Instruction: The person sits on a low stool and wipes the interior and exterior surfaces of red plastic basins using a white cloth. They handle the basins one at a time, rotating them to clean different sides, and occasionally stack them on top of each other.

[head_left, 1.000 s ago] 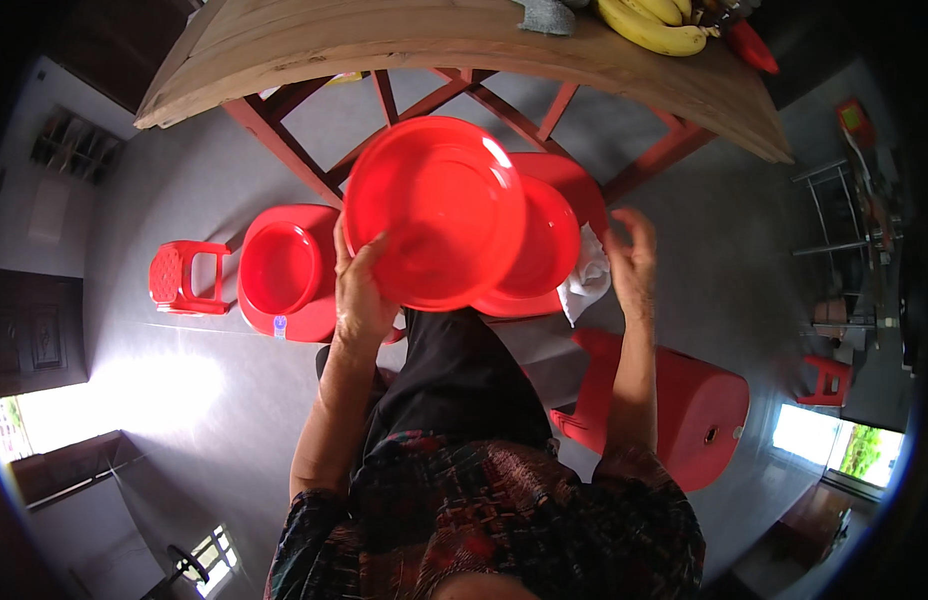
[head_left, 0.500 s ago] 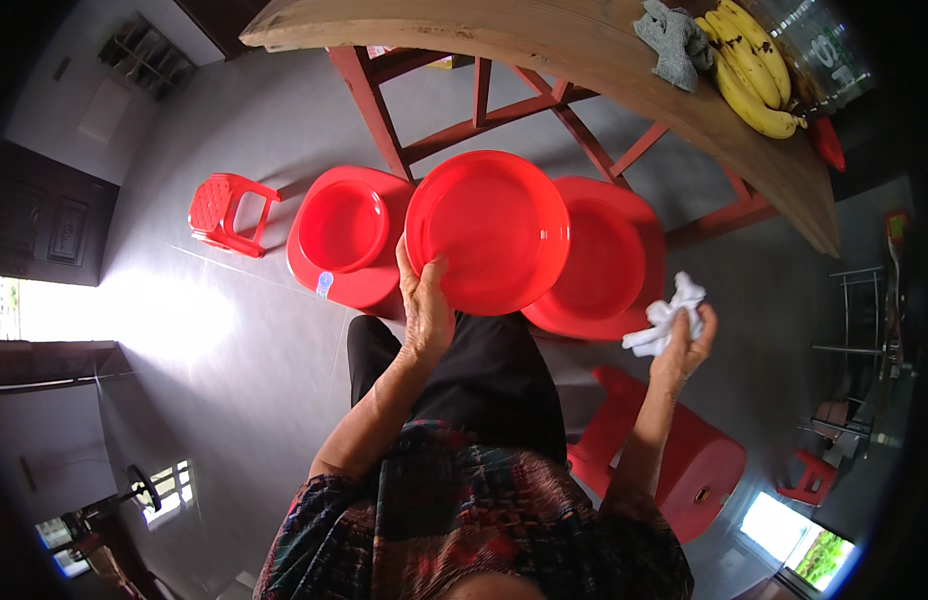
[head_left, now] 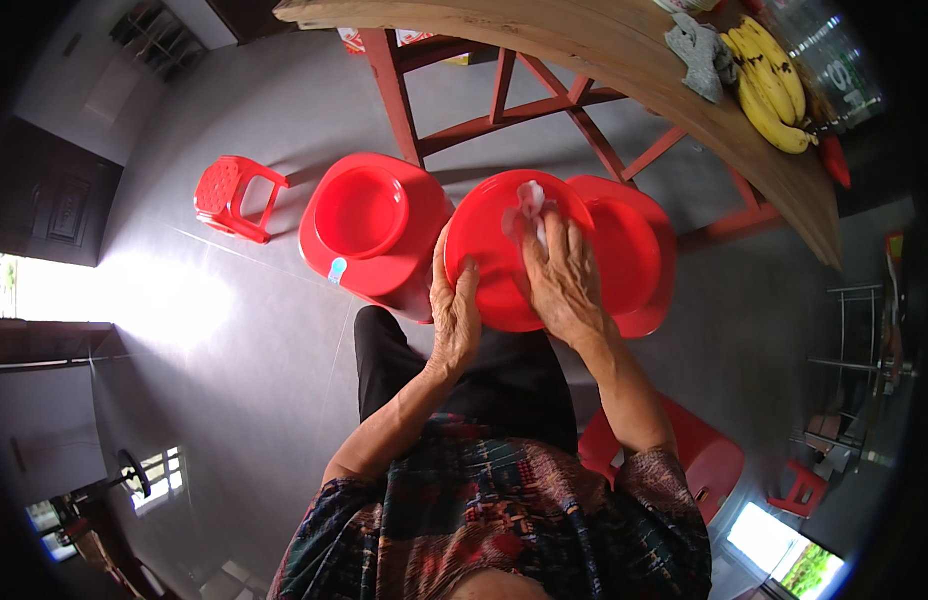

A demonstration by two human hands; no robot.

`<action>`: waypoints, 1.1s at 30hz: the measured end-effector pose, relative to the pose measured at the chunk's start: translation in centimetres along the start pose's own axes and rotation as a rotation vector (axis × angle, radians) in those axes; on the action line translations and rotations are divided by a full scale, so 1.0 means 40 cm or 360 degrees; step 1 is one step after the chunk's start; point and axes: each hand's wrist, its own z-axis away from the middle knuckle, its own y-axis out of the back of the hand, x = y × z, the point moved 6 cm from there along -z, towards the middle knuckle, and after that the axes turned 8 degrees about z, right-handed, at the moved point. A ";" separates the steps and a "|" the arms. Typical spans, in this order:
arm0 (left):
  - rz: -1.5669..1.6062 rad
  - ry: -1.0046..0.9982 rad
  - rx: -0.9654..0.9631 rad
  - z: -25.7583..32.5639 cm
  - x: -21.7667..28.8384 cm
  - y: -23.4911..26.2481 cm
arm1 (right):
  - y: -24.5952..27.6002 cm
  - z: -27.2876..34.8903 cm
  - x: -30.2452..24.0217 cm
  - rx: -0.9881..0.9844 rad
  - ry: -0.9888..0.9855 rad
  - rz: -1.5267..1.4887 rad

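Note:
A round, shallow red plastic basin (head_left: 484,225) is held over my lap, its inside facing up at me. My left hand (head_left: 456,318) grips its lower left rim, thumb on the near side. Inside the basin, my right hand (head_left: 564,280) presses a crumpled white cloth (head_left: 531,198) against the surface; the cloth is partly smeared by motion and partly under the fingers. To the left, another red basin (head_left: 356,212) rests on a red plastic stool (head_left: 389,275). A further red basin (head_left: 629,255) sits on a second red stool (head_left: 662,235), partly hidden by the held one.
Ahead stands a wooden table (head_left: 584,50) on red-brown legs, with bananas (head_left: 769,85), a grey cloth (head_left: 701,55) and a clear plastic container (head_left: 844,65) on top. A small red stool (head_left: 224,195) is at left. A red chair (head_left: 699,450) stands at my right.
My right hand has come in from the right with the white cloth and now presses it inside the basin. The held basin has shifted slightly right in the picture.

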 end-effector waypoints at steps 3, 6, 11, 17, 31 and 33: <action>-0.0021 0.0020 0.0040 0.002 0.021 0.013 | -0.011 0.045 -0.043 -0.0187 0.0188 -0.0210; -0.0010 0.0056 0.0052 0.004 0.017 0.024 | -0.002 0.059 -0.083 -0.0322 0.0268 -0.0567; 0.0009 0.0164 0.0000 0.005 0.014 0.023 | 0.031 0.001 -0.153 0.0048 0.0733 -0.0055; -0.0033 0.0130 0.0013 0.005 0.032 0.025 | 0.001 -0.051 -0.069 0.0178 0.0209 -0.0001; -0.0126 0.0074 0.0013 0.004 0.085 0.010 | 0.004 -0.080 -0.115 0.0320 -0.0097 0.0004; -0.0245 0.0022 0.0037 0.002 0.101 0.028 | 0.005 -0.074 -0.080 0.0399 -0.0186 0.0130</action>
